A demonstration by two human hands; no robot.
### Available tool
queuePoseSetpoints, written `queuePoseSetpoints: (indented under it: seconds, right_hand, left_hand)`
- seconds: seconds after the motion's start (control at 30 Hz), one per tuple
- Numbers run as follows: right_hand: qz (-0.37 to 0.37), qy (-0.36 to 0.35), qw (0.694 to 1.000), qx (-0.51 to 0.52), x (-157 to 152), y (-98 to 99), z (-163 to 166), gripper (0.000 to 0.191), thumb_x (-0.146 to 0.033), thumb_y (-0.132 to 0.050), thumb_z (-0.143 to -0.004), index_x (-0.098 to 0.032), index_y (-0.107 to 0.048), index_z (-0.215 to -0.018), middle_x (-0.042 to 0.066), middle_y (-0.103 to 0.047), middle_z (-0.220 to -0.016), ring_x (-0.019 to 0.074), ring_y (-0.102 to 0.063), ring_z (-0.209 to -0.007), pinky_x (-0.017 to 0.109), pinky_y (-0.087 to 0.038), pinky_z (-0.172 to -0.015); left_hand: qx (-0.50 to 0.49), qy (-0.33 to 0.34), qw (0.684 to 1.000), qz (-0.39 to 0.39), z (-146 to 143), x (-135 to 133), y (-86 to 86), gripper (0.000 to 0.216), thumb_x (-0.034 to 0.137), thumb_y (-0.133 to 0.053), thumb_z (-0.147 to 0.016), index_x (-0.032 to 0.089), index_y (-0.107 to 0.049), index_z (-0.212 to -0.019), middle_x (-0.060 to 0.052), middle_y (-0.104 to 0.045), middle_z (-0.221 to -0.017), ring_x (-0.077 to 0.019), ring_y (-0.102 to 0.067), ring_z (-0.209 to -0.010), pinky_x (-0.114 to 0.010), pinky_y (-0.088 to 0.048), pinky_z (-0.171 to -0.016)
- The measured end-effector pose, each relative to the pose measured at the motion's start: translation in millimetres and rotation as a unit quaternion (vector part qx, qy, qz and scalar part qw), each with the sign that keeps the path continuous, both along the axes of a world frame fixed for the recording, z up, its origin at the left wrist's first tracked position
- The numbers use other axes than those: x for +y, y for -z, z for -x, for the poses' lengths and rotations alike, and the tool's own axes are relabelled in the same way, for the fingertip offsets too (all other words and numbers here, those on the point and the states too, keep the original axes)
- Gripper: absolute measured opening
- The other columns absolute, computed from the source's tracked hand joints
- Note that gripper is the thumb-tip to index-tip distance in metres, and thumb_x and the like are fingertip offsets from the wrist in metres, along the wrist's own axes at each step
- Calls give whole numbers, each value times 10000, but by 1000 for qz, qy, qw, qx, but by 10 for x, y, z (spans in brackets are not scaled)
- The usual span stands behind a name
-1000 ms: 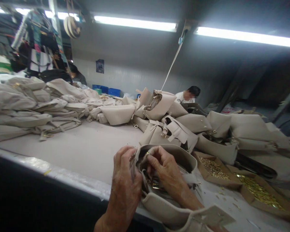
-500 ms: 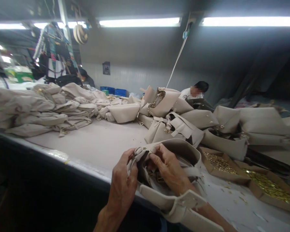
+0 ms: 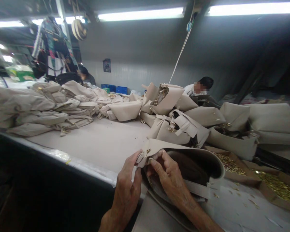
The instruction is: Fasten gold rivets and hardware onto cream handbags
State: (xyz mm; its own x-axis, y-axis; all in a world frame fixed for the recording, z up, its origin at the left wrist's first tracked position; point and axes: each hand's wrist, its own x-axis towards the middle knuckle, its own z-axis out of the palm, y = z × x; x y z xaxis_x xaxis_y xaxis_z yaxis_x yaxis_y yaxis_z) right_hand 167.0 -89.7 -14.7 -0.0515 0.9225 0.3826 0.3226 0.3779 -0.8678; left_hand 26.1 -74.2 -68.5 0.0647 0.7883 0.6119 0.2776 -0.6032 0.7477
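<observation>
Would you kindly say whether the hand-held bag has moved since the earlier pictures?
Yes, the bag has shifted right, its rim now covering more of the left cardboard box.

Beige handbag (image 3: 195, 162), mouth open toward the camera.
Located at front edge of table (image 3: 106, 135); dark interior exposed; gold-tone fitting (image 3: 148, 150) at rim's left end; flat strap (image 3: 198, 190) lower right.

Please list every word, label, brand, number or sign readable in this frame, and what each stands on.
Readable text: none.
Poster: too small to read.
Green pack: too blurred to tell whether it bears lettering.
Held bag: no lettering shows.
</observation>
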Motion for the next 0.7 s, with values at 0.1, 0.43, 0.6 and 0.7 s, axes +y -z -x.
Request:
queuePoseSetpoints:
  seconds: [0.1,0.43,0.6,0.7]
  right_hand:
    - [10,-27,999,28,-11,-235,105,176,-311,-504,-935,-175,-518,-824,-9,-630,-650,112,-589,-591,203,-452,-606]
    - [43,-105,985,128,115,-679,432,163,-290,-536,-913,-176,-490,-806,30,-677,-779,111,-651,-604,203,-512,-607]
    - [57,-144,978,138,274,-270,367,288,-459,-592,-868,-205,-464,-822,-2,-647,-692,139,-625,-577,223,-475,-520]
    - [50,-104,985,125,285,-153,372,291,-464,-567,-893,-205,-460,-817,-4,-635,-657,135,-608,-570,230,-463,-541]
  left_hand:
    - [-5,-21,998,-52,66,-22,-137,388,210,-370,-949,215,-456,-1327,-49,-534,-1353,-140,-475,-1266,-276,-373,-1092]
    - [98,-30,995,-10,574,199,-718,464,329,-298,-966,159,-415,-1382,-81,-615,-1284,-177,-591,-1158,-289,-469,-996]
    - [118,80,982,119,646,178,-630,516,413,-355,-952,163,-382,-1403,-109,-585,-1322,-199,-563,-1192,-335,-436,-1039]
    - [108,86,979,149,632,173,-513,527,412,-394,-942,176,-353,-1412,-113,-532,-1378,-206,-510,-1251,-340,-418,-1055]
